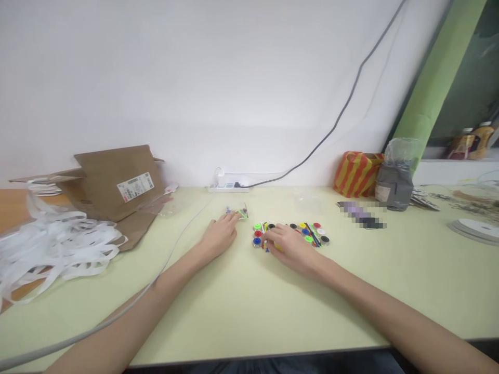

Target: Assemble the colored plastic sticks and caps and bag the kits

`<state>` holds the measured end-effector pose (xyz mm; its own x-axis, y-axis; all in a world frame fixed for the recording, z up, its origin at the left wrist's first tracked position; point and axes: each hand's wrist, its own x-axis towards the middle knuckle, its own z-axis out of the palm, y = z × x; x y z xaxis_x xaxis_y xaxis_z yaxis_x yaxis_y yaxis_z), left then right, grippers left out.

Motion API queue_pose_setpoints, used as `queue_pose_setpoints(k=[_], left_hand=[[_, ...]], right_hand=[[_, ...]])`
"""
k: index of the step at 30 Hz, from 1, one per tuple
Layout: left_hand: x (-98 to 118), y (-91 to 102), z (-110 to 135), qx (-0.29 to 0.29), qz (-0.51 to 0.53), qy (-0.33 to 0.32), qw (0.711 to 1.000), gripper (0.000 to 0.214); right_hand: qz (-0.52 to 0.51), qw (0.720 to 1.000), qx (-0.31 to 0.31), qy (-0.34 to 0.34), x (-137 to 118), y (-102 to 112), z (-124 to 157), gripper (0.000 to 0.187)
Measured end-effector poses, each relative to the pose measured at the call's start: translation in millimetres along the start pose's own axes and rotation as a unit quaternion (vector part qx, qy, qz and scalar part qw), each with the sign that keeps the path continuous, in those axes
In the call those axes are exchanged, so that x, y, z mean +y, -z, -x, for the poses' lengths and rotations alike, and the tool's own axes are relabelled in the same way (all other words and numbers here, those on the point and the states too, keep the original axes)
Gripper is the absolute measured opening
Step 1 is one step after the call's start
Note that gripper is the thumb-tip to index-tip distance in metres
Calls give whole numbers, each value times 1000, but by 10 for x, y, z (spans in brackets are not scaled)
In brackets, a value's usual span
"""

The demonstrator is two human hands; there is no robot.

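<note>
My left hand point(221, 232) lies low on the table with its fingers stretched forward. Its fingertips touch a small group of thin coloured pieces point(244, 213), green and blue among them. To the right, my right hand point(287, 243) is bent over a cluster of round coloured caps on clear bases, its fingers curled down and closed; what they pinch is hidden. Left of these fingers sit a green cap point(257, 227), a red cap point(258, 234) and a blue cap point(257, 242). Beyond the hand are more caps, a black cap point(325, 240) and thin coloured sticks point(313, 235) among them.
A cardboard box point(113, 182) and a heap of white ribbon point(58, 249) occupy the left side. A grey cable point(171, 254) crosses my left forearm. By the wall is a power strip point(228, 188). A striped bag point(356, 174), grey bag point(393, 184) and white reel point(477, 228) stand right.
</note>
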<state>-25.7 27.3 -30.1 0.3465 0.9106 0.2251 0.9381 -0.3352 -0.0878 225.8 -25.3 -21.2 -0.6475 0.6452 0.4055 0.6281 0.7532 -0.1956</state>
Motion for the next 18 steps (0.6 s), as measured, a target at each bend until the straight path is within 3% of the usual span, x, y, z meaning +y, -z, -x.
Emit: queue_pose_setpoints(k=[3, 6, 9, 12, 18], left_hand=[[20, -18, 3, 5, -6, 11, 1000, 54], [29, -20, 10, 7, -4, 19, 1000, 52], [50, -3, 25, 0, -3, 59, 998, 53], [61, 2, 38, -14, -3, 77, 997, 55], [34, -12, 49, -11, 44, 24, 999, 64]], right_hand=[[26, 998, 9, -64, 99, -36, -153, 26], [35, 996, 0, -83, 282, -72, -467, 29], [-80, 987, -72, -119, 483, -149, -872, 38], [-147, 976, -117, -113, 614, -280, -1235, 47], [-237, 956, -97, -141, 769, -489, -1522, 52]])
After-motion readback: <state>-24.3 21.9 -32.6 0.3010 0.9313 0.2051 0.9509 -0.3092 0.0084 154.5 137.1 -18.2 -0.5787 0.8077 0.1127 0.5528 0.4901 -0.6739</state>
